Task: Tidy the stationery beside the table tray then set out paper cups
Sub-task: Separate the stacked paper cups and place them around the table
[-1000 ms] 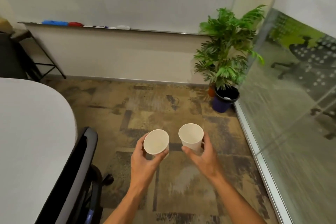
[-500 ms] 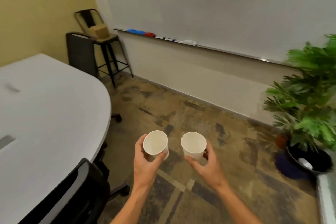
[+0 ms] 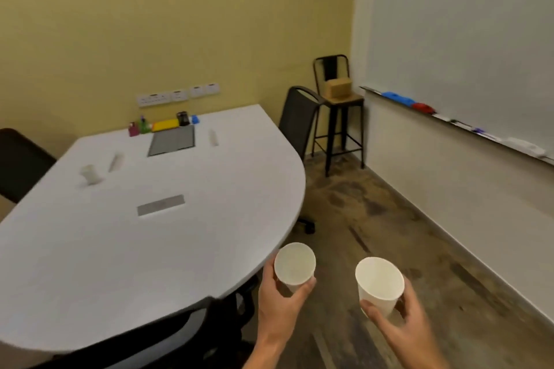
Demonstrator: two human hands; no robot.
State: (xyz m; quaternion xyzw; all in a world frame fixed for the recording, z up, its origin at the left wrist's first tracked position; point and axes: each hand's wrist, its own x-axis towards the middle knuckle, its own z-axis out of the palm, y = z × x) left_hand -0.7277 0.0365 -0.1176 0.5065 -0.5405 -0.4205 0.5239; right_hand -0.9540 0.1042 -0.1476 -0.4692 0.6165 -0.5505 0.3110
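Holding one paper cup (image 3: 295, 266) each, left hand (image 3: 278, 305) and right hand (image 3: 401, 323) near white table (image 3: 126, 249); blurred cups, perhaps.

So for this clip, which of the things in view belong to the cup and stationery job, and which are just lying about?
Job:
left hand holding a paper cup
right hand holding a second paper cup
table
table tray
stationery behind the tray

Lying about:
tall stool with a box
whiteboard ledge

Both cups (image 3: 295, 263) (image 3: 379, 282) are plain white. The table (image 3: 90, 249) is white with a grey tray (image 3: 172, 144); near its far edge sits a yellow case (image 3: 165, 125). Wall (image 3: 180, 24) yellow, floor (image 3: 389, 234) mottled brown, stool (image 3: 337, 117) black.
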